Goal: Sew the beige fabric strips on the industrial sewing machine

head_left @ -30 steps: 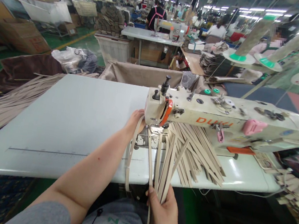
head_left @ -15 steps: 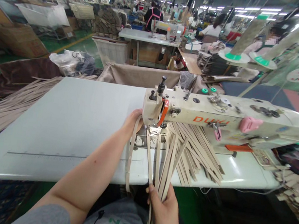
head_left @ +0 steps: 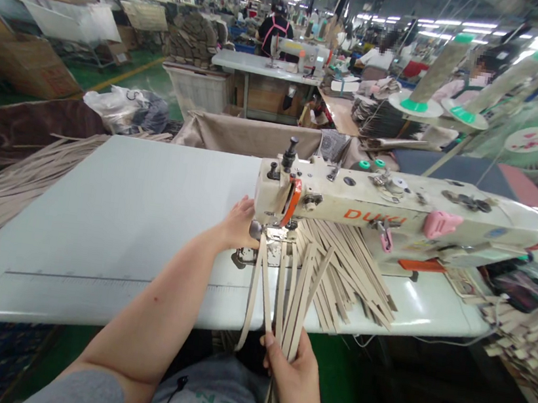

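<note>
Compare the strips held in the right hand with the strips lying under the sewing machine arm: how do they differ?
The held strips are gathered into a tight bundle in the right hand; the lying strips fan out loosely. The held strips hang over the front edge of the table; the lying strips rest flat on it, under the sewing machine. Both are the same beige colour and narrow shape.
</note>
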Demonstrator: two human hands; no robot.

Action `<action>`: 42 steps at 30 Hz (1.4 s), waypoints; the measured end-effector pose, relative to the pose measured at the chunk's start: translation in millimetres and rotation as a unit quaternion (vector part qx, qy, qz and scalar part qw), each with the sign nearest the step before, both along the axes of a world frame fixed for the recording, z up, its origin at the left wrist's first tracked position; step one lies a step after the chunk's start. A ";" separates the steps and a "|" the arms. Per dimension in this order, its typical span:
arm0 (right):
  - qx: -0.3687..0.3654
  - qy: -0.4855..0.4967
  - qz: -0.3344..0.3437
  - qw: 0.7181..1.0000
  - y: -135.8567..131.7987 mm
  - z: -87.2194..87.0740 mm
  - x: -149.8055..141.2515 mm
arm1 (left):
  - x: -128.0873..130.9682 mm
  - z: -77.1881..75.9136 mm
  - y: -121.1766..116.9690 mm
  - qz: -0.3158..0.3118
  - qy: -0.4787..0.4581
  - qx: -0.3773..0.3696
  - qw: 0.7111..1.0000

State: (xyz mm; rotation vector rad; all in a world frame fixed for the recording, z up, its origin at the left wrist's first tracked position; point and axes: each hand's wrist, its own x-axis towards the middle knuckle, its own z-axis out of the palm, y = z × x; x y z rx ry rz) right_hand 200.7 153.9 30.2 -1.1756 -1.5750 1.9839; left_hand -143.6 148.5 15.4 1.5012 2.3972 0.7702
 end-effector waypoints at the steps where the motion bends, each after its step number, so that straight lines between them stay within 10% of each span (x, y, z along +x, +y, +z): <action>1: -0.011 0.003 0.004 1.000 -0.1 -0.2 1.0 | 0.5 1.2 0.2 -0.003 0.004 -0.006 1.000; 20: -0.167 0.053 0.015 0.984 -5.3 -14.0 20.9 | -0.9 8.3 1.4 0.008 -0.027 -0.036 0.999; 30: -0.027 0.002 0.006 1.000 5.4 25.6 34.9 | -6.7 10.6 3.5 0.002 -0.023 0.022 0.999; 42: 0.156 -0.109 0.064 0.980 85.1 64.1 25.3 | 10.8 19.8 6.1 -0.023 -0.025 -0.040 0.999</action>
